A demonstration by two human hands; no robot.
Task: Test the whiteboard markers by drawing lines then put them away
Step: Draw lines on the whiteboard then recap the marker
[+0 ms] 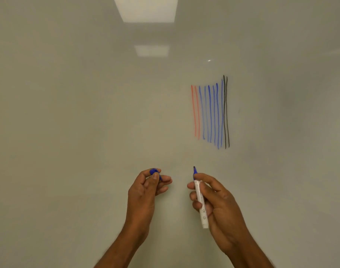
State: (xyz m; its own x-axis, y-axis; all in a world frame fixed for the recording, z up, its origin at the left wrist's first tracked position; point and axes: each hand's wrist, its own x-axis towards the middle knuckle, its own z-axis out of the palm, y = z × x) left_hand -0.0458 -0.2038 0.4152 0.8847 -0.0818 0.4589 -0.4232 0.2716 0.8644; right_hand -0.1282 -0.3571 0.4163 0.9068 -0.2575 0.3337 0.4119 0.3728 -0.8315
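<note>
Below the drawn lines on the whiteboard, the right hand grips an uncapped blue marker, tip up. Left of it, the left hand pinches the blue cap, mostly hidden by fingers.

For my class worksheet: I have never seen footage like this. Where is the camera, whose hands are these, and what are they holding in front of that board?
There is no machine here. One camera, worn on a person's head, looks forward and down at their own two bare hands. In front is a whiteboard bearing upright red lines, blue lines and black lines. The right hand holds an uncapped blue marker, tip pointing up. The left hand pinches a blue cap.
</note>
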